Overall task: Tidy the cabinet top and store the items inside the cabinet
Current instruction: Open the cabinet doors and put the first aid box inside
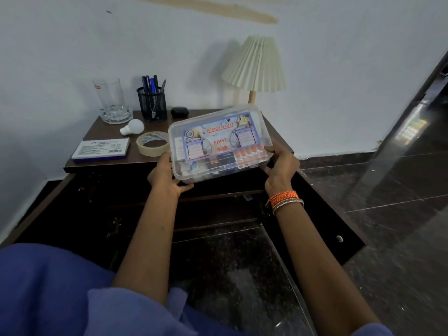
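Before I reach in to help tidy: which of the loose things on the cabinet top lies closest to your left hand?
The masking tape roll, lying flat just beyond the left hand. The bulb and notepad lie farther left.

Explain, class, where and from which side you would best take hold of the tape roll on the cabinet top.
The tape roll lies flat, its hole facing up. Come from above and pinch its wall, one finger in the hole, thumb outside, probably at the front edge, away from the bulb.

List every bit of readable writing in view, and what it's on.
"Mediqold": red brand word on the lid of the clear plastic box.
"FIRST" and "BOX": red words on the same lid; a word between them is unreadable.
White card box: print too small.
Glass: red mark, blurred.
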